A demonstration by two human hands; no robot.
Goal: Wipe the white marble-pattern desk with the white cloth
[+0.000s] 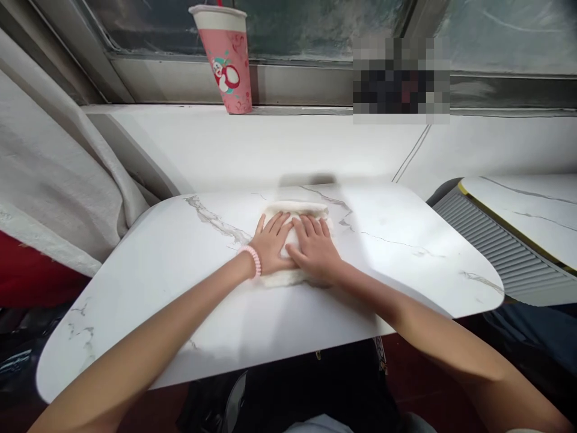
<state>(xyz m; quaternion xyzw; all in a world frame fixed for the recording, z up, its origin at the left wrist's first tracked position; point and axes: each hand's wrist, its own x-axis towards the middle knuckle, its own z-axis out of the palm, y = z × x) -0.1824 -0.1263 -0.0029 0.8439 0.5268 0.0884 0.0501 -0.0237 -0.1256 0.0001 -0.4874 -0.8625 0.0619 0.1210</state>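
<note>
A folded white cloth (295,207) lies flat near the middle of a white marble-patterned table (193,258). Both palms press down on it side by side. My left hand (271,243), with a pink coiled band (255,258) round the wrist, has its fingers spread over the cloth's left half. On the right half rests my right hand (314,246), fingers stretched out and slightly apart. The two thumbs meet or nearly meet between the hands. Parts of the cloth are hidden beneath the palms.
A tall pink paper cup (232,66) with a red straw stands on the window ledge (306,111). A blurred-out dark object is to its right. A grey-white curtain (58,138) hangs at the left. Another table (532,198) with a ribbed grey side is at the right.
</note>
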